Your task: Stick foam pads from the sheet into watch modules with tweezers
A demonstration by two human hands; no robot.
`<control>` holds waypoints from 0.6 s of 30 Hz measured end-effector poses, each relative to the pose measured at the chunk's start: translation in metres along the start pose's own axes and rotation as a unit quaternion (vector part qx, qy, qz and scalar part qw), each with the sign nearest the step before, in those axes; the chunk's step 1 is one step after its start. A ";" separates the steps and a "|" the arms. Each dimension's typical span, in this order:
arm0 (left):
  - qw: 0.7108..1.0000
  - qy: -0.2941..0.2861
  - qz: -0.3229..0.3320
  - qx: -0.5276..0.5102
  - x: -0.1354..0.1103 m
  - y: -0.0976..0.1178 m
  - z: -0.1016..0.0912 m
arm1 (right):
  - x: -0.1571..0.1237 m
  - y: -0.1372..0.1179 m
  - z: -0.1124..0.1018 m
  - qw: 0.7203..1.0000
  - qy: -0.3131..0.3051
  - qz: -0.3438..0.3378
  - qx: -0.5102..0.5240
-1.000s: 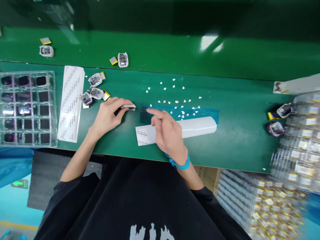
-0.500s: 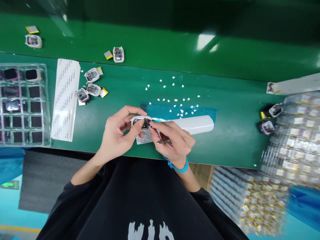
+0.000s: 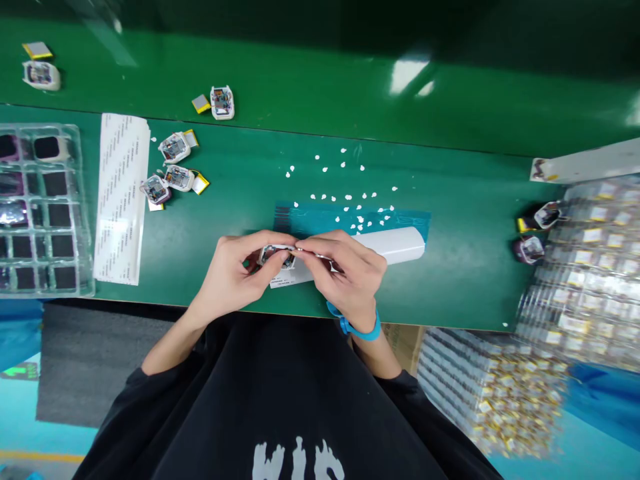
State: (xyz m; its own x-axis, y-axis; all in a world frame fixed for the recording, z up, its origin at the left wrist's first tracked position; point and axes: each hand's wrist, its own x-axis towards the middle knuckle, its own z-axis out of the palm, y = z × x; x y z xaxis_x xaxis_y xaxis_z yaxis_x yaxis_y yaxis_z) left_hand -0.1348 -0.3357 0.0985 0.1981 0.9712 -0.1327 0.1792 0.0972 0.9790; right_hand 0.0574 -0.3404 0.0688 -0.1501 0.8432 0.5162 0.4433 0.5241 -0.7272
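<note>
My left hand (image 3: 235, 270) is closed around a small white watch case (image 3: 273, 254) with exposed electronics, held just above the green table (image 3: 465, 267) near its front edge. My right hand (image 3: 345, 267), with a blue wristband, pinches at the case's top edge; a thin metallic piece shows in its fingers. Under both hands lies a white sheet (image 3: 395, 243) on a blue film strip (image 3: 400, 219). Several small white scraps (image 3: 350, 198) are scattered just beyond.
Three open watch cases (image 3: 173, 167) with yellow batteries lie left of centre beside a white label strip (image 3: 120, 193). A clear compartment tray (image 3: 35, 207) sits far left. Two more cases rest on the far belt (image 3: 223, 101). Stacked battery trays (image 3: 590, 267) fill the right.
My left hand brought the watch case from the table on the left to the centre, and my right hand came onto it. Both hands have since closed tighter and lower over it.
</note>
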 end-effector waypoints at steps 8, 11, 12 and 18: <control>0.991 -0.060 -0.066 -0.102 0.004 -0.004 0.001 | -0.008 0.009 -0.009 0.993 -0.026 -0.073 -0.084; 0.990 -0.065 -0.061 -0.110 0.006 -0.005 0.003 | -0.009 0.016 -0.016 0.986 -0.053 -0.122 -0.098; 0.989 -0.070 -0.062 -0.114 0.007 -0.006 0.004 | -0.008 0.018 -0.017 0.983 -0.068 -0.135 -0.104; 0.985 -0.070 -0.079 -0.138 0.011 -0.010 0.006 | 0.015 0.025 -0.028 0.965 -0.063 -0.104 -0.231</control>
State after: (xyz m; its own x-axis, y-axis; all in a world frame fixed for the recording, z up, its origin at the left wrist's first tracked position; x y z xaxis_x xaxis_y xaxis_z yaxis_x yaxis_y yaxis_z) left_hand -0.1281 -0.3270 0.0864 0.3224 0.9016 -0.2885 -0.0458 0.3193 0.9466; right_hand 0.0906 -0.3182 0.0710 -0.3715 0.7479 0.5501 0.7342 0.5993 -0.3189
